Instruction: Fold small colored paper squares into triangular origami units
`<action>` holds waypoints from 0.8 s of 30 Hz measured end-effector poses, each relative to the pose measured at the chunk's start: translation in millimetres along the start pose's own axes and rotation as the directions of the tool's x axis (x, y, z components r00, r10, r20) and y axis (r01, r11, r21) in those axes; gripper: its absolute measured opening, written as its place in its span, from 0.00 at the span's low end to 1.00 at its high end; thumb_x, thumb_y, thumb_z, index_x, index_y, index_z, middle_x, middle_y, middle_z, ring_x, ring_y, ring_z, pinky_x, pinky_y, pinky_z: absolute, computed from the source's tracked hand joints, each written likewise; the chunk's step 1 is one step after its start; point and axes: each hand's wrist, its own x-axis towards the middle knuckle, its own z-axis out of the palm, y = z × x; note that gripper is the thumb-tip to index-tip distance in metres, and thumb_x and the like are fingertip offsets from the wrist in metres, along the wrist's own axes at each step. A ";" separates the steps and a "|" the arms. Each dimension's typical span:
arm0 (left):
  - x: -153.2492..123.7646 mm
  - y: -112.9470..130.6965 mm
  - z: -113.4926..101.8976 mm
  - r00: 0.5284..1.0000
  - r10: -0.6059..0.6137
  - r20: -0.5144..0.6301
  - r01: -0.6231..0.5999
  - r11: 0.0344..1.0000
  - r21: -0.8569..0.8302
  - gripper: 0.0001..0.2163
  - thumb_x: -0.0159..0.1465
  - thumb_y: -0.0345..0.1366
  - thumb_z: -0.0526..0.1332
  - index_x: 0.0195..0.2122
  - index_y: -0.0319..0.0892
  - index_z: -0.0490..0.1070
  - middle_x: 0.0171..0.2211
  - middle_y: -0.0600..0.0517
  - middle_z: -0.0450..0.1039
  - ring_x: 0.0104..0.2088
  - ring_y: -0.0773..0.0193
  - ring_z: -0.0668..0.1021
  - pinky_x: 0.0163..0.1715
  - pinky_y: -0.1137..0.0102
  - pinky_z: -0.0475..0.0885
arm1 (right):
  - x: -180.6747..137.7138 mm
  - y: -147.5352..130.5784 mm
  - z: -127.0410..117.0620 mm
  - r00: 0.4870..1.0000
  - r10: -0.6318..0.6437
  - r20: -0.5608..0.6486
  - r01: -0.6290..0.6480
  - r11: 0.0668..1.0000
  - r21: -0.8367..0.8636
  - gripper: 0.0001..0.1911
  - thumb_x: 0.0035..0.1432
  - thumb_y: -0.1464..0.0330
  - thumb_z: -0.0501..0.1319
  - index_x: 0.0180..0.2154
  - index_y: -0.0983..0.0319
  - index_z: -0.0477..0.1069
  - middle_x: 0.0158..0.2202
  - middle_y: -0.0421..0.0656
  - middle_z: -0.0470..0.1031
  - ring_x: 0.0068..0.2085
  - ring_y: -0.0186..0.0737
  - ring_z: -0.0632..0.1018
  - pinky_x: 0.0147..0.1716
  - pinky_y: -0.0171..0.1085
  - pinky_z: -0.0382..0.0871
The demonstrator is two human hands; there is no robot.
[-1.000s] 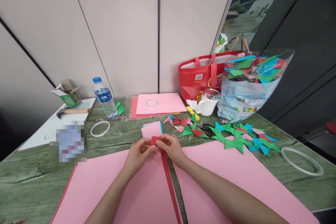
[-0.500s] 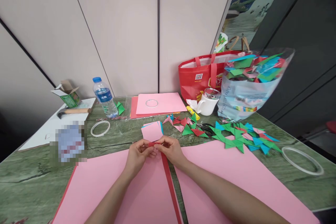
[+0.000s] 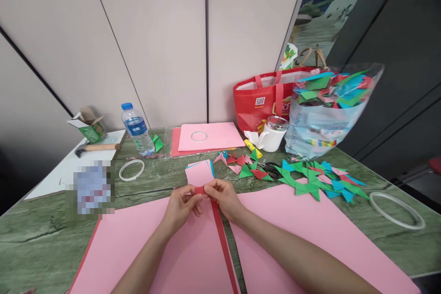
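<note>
Both my hands meet at the middle of the table over large pink paper sheets [image 3: 303, 234]. My left hand [image 3: 182, 206] and my right hand [image 3: 223, 196] each pinch a small folded red paper piece [image 3: 199, 190] between fingertips. The red piece sits low, just above the pink sheet. A long red paper strip [image 3: 220, 234] runs from under my hands toward me. A small stack of pink and blue squares [image 3: 200, 172] lies just beyond my fingers.
Folded green, blue, red and pink paper triangles [image 3: 310, 181] lie at the right, with scissors [image 3: 270, 170], a white mug [image 3: 274, 135], a glue stick [image 3: 253, 148], a clear bag of pieces [image 3: 327, 110] and a red tote [image 3: 262, 101]. Water bottle [image 3: 136, 128], tape rings [image 3: 131, 169] at left.
The red piece has been pressed smaller and lower between my fingertips, and my hands have closed in on it slightly. Nothing else on the table moved.
</note>
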 end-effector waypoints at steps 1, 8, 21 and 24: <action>0.4 -0.5 -1.8 1.000 0.009 0.018 -0.009 1.000 0.006 0.09 0.53 0.38 0.59 0.21 0.39 0.64 0.12 0.54 0.69 0.14 0.68 0.71 0.16 0.74 0.66 | 0.8 0.5 -0.2 0.999 0.040 0.020 -0.041 0.998 0.042 0.07 0.44 0.65 0.63 0.24 0.63 0.71 0.20 0.37 0.71 0.23 0.30 0.71 0.25 0.31 0.64; 3.8 -2.7 -7.5 1.000 0.018 -0.015 -0.017 0.998 0.066 0.10 0.54 0.40 0.59 0.24 0.38 0.66 0.11 0.58 0.63 0.12 0.71 0.66 0.13 0.77 0.61 | 2.5 -1.8 -2.5 0.999 -0.034 0.021 0.037 0.981 -0.191 0.10 0.45 0.63 0.62 0.28 0.63 0.71 0.20 0.37 0.71 0.20 0.31 0.71 0.22 0.32 0.66; 20.0 -42.9 -21.8 0.887 0.462 0.013 -0.338 0.629 0.700 0.10 0.56 0.29 0.52 0.39 0.42 0.66 0.50 0.45 0.64 0.55 0.54 0.61 0.51 0.56 0.60 | 26.1 2.4 -24.8 0.840 -0.107 -0.531 0.139 0.990 0.021 0.14 0.47 0.58 0.59 0.27 0.64 0.66 0.27 0.42 0.73 0.24 0.34 0.74 0.24 0.35 0.71; 21.5 -47.8 -21.5 0.906 0.424 -0.010 -0.277 0.609 0.743 0.17 0.56 0.27 0.51 0.47 0.43 0.62 0.48 0.45 0.67 0.53 0.54 0.64 0.50 0.55 0.61 | 26.2 6.1 -27.9 0.876 -0.207 -0.435 0.148 0.975 -0.166 0.09 0.47 0.64 0.59 0.28 0.63 0.69 0.28 0.43 0.73 0.29 0.37 0.75 0.30 0.38 0.71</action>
